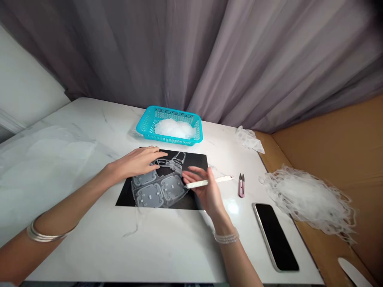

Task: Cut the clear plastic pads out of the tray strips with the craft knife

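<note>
A black mat (197, 159) lies on the white marble table (89, 159). On the mat rests a translucent plastic sheet (158, 187) with moulded rounded-square parts. My left hand (136, 161) lies flat on the sheet's upper left, fingers stretched out. My right hand (206, 191) sits at the sheet's right edge and holds a white pen-like tool (209, 182), its tip touching the sheet. Both wrists wear bracelets.
A turquoise basket (149, 123) with clear plastic pieces stands behind the mat. Small pink snips (241, 185) and a black phone (275, 235) lie to the right. A heap of clear plastic trimmings (308, 199) rests on brown cardboard (344, 151). Grey curtains hang behind.
</note>
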`<state>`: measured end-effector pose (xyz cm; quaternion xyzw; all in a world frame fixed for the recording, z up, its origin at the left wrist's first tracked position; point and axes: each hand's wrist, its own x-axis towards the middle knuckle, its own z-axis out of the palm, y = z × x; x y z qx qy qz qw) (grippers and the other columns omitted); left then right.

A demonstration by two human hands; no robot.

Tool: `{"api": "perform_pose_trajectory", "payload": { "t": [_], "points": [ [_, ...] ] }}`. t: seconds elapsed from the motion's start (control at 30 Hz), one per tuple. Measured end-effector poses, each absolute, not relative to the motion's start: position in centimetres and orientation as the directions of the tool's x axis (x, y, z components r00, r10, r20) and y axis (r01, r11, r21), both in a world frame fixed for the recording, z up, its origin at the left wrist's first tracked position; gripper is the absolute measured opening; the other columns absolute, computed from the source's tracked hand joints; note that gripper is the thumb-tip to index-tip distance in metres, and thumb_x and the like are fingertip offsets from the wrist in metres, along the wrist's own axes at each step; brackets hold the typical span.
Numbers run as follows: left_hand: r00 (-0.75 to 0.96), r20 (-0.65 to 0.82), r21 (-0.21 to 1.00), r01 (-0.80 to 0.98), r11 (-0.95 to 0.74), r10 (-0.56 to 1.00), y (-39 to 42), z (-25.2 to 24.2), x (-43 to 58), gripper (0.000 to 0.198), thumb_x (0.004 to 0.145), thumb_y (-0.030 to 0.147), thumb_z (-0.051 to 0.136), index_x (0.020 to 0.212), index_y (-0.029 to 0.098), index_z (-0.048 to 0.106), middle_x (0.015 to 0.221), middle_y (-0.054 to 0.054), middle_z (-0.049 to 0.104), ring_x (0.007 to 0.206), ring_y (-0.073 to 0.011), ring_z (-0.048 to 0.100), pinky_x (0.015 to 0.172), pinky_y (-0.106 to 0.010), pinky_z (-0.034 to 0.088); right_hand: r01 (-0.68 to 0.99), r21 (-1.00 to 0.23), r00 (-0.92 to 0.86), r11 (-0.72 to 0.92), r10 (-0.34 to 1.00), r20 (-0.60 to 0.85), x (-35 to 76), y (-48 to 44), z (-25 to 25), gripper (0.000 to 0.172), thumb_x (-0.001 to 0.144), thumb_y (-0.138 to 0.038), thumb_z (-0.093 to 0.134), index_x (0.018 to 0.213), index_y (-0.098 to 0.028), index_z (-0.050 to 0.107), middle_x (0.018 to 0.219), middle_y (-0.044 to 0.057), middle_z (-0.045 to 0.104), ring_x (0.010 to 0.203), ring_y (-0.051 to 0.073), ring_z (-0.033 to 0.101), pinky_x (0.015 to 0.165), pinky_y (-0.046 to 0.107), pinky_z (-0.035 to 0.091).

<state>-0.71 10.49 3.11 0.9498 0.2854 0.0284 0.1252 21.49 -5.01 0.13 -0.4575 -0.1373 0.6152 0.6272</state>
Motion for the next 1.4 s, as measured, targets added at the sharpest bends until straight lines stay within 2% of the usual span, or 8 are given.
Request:
{"api": "perform_pose_trajectory", "payload": {
  "t": [0.2, 0.4, 0.57, 0.77, 0.87, 1.03, 1.17, 1.4],
  "points": [
    [0.814, -0.115, 0.268, 0.578, -0.771, 0.57, 12.0, 1.6, 1.1, 0.03, 0.091, 0.032, 0.057, 0.117, 0.024, 0.07, 0.092, -0.005, 0.075, 0.078, -0.0213, 0.067, 0.065, -0.028, 0.042, -0.763, -0.646, 0.398, 0.018, 0.8, -0.449, 24.5, -6.0, 0.9, 0.048, 0.105, -0.038, 0.025, 0.106, -0.007, 0.062, 0.106, 0.026, 0.074, 0.104, 0.028, 0.074, 0.098, 0.042, 0.056],
    [0.824, -0.04, 0.291, 0.551, -0.782, 0.566, 12.8, 0.9, 6.4, 0.021, 0.09, 0.024, 0.053, 0.092, 0.022, 0.074, 0.083, -0.006, 0.073, 0.079, -0.0219, 0.066, 0.069, -0.028, 0.041, -0.809, -0.587, 0.428, 0.034, 0.718, -0.548, 25.7, -6.7, -0.5, 0.047, 0.105, -0.035, 0.017, 0.122, -0.008, 0.051, 0.124, 0.029, 0.066, 0.109, 0.028, 0.073, 0.088, 0.045, 0.061],
    [0.787, 0.03, 0.295, 0.582, -0.758, 0.617, 12.7, 1.4, 9.5, 0.031, 0.094, 0.024, 0.044, 0.104, 0.018, 0.072, 0.094, -0.014, 0.073, 0.087, -0.0279, 0.068, 0.072, -0.033, 0.045, -0.797, -0.603, 0.444, 0.042, 0.716, -0.538, 27.3, -6.7, -0.9, 0.043, 0.104, -0.033, 0.018, 0.122, -0.011, 0.051, 0.126, 0.028, 0.065, 0.112, 0.028, 0.071, 0.087, 0.046, 0.062],
    [0.866, -0.042, 0.367, 0.477, -0.799, 0.498, 11.7, 1.1, 9.5, 0.043, 0.08, 0.036, 0.074, 0.121, 0.026, 0.068, 0.098, -0.006, 0.074, 0.095, -0.0265, 0.069, 0.076, -0.031, 0.048, -0.777, -0.629, 0.469, 0.038, 0.701, -0.537, 29.3, -6.7, -1.4, 0.043, 0.104, -0.033, 0.019, 0.118, -0.01, 0.052, 0.124, 0.03, 0.064, 0.109, 0.029, 0.072, 0.086, 0.046, 0.062],
    [0.873, -0.073, 0.394, 0.469, -0.79, 0.481, 12.1, 0.2, 10.5, 0.029, 0.09, 0.037, 0.067, 0.114, 0.02, 0.068, 0.104, -0.006, 0.071, 0.095, -0.0219, 0.067, 0.082, -0.036, 0.053, -0.768, -0.64, 0.475, 0.026, 0.693, -0.542, 29.5, -7.1, -1.5, 0.042, 0.104, -0.033, 0.02, 0.116, -0.009, 0.053, 0.12, 0.03, 0.066, 0.106, 0.028, 0.073, 0.087, 0.045, 0.061],
    [0.85, -0.039, 0.413, 0.493, -0.766, 0.526, 13.1, -1.0, 14.7, 0.033, 0.096, 0.037, 0.061, 0.121, 0.016, 0.062, 0.12, -0.009, 0.065, 0.101, -0.0212, 0.066, 0.087, -0.043, 0.057, -0.73, -0.681, 0.534, 0.056, 0.669, -0.518, 29.8, -8.1, -1.6, 0.045, 0.105, -0.036, 0.019, 0.111, -0.008, 0.054, 0.107, 0.028, 0.07, 0.099, 0.027, 0.075, 0.089, 0.044, 0.059],
    [0.851, 0.051, 0.413, 0.459, -0.787, 0.523, 12.9, -0.9, 17.3, 0.037, 0.097, 0.036, 0.061, 0.128, 0.017, 0.059, 0.125, -0.01, 0.063, 0.106, -0.0229, 0.065, 0.091, -0.045, 0.056, -0.675, -0.729, 0.612, 0.111, 0.636, -0.47, 30.3, -9.1, -1.5, 0.044, 0.105, -0.04, 0.022, 0.105, -0.014, 0.058, 0.098, 0.019, 0.073, 0.094, 0.026, 0.075, 0.088, 0.044, 0.057],
    [0.873, 0.174, 0.384, 0.367, -0.848, 0.456, 10.5, 0.4, 15.4, 0.049, 0.095, 0.014, 0.043, 0.143, 0.02, 0.051, 0.128, -0.013, 0.063, 0.116, -0.0271, 0.062, 0.094, -0.038, 0.05, -0.374, -0.925, 0.6, 0.07, 0.779, -0.184, 26.9, -9.3, -0.3, 0.054, 0.098, -0.064, 0.036, 0.09, -0.021, 0.067, 0.062, -0.001, 0.062, 0.053, 0.016, 0.06, 0.054, 0.029, 0.045]
  ]
}}
